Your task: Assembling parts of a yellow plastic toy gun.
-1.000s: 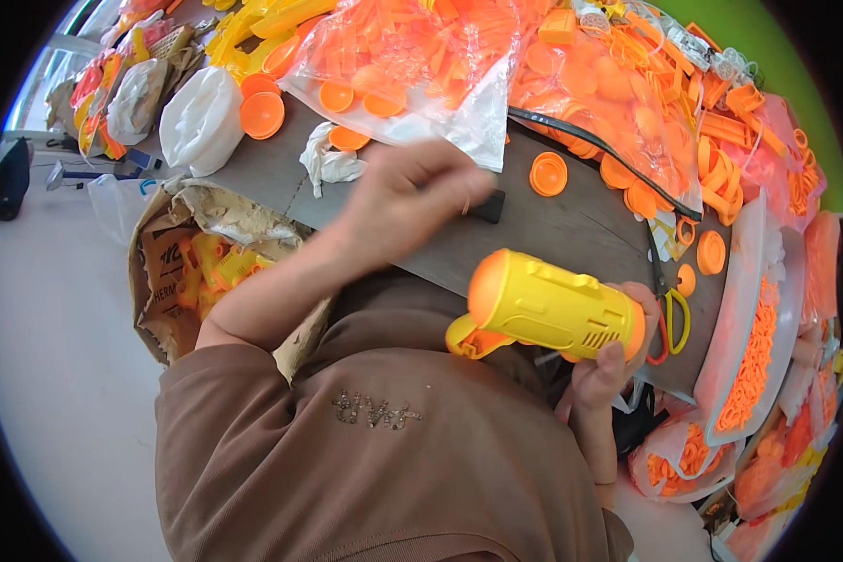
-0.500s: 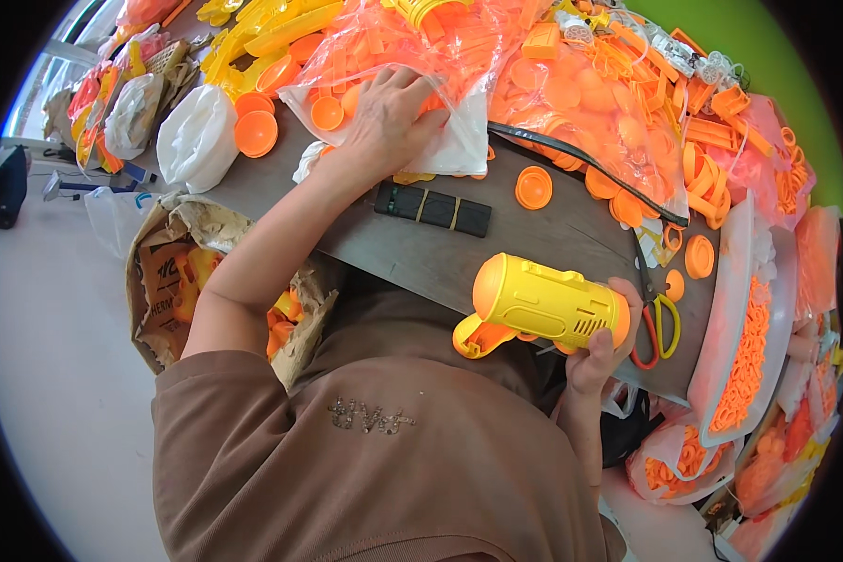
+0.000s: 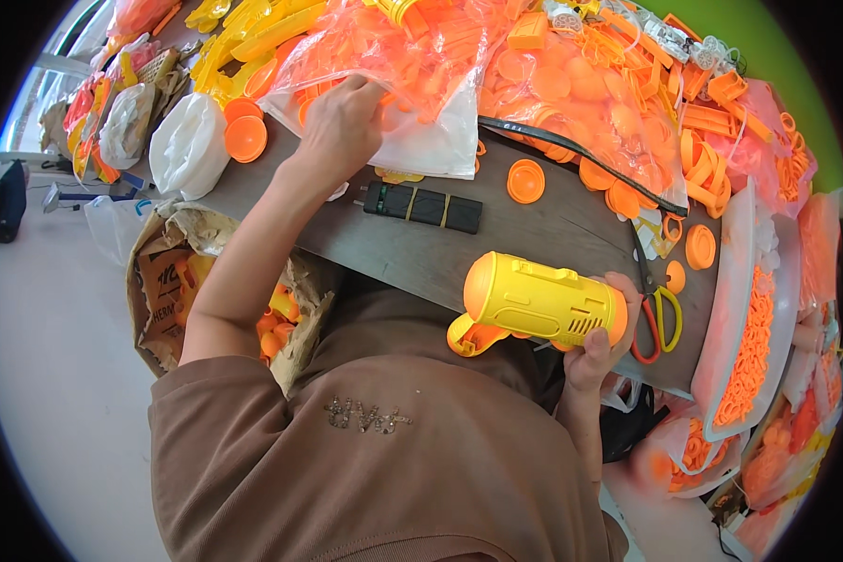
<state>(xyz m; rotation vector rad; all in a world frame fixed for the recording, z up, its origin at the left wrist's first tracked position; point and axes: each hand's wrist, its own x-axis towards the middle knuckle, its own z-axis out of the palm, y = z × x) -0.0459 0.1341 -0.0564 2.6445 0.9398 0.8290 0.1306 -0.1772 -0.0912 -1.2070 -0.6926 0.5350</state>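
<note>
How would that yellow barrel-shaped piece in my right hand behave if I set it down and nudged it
The yellow piece is probably stiff, given its smooth moulded shell. It's likely light for its size: your right hand alone holds it by one end. Its rounded body might roll, though the jutting flap would probably stop it.

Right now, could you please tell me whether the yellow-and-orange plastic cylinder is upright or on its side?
On its side: the cylinder lies crosswise in the right hand, its rounded end facing left.
</note>
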